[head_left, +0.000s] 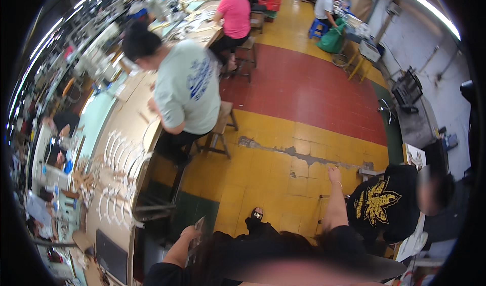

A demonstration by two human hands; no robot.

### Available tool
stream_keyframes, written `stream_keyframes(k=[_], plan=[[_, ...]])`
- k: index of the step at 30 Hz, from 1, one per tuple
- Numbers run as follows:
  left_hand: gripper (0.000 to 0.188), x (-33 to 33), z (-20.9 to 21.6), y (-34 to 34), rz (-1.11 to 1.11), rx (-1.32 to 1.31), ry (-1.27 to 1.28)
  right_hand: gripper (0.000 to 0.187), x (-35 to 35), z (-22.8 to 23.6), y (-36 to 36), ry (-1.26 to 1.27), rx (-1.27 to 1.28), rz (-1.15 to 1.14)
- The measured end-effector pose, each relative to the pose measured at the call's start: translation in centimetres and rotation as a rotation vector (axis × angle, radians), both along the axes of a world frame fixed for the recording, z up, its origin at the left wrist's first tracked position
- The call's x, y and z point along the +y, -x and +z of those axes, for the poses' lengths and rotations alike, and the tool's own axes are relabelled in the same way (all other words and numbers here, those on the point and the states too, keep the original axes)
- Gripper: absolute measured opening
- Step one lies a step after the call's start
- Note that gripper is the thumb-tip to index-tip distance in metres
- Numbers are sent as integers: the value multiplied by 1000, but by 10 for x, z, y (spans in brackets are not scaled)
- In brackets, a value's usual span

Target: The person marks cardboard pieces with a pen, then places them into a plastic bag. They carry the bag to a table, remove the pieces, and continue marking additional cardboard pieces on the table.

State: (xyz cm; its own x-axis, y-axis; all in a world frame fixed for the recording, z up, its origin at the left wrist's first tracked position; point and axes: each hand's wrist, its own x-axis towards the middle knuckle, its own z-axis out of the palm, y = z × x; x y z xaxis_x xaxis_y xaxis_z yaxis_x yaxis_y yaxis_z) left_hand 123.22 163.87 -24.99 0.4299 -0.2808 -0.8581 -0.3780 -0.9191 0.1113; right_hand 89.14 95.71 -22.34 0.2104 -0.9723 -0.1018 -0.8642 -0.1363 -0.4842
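My left hand [190, 233], low in the picture, is closed around a thin, flat greyish piece [199, 225] that sticks up past the fingers. Its exact kind is too blurred to tell, and part of it hangs down beside my dark clothing. My right arm reaches forward over the yellow floor. At its end my right hand [334, 174] is loosely curled, with nothing showing in it. A light band circles that wrist. One of my feet, in a dark sandal [257, 214], shows between the arms.
On the left runs a long worktable [109, 219] with rows of pale curved strips [119, 154]. A person in a light green shirt [190, 86] leans over it, by a wooden stool [223, 124]. Close on my right is a person in black [379, 202]. Cracked patches [304, 157] cross the floor.
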Motion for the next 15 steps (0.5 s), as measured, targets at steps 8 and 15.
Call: stream_keyframes(k=[8,15], plan=[[50,-224,50,-45,-287,53,-84,85,111,29,107,-347,215,-431],[42,-271,14,-124,-236,-51,-62,62,190,-47,76,-775,336,-347]])
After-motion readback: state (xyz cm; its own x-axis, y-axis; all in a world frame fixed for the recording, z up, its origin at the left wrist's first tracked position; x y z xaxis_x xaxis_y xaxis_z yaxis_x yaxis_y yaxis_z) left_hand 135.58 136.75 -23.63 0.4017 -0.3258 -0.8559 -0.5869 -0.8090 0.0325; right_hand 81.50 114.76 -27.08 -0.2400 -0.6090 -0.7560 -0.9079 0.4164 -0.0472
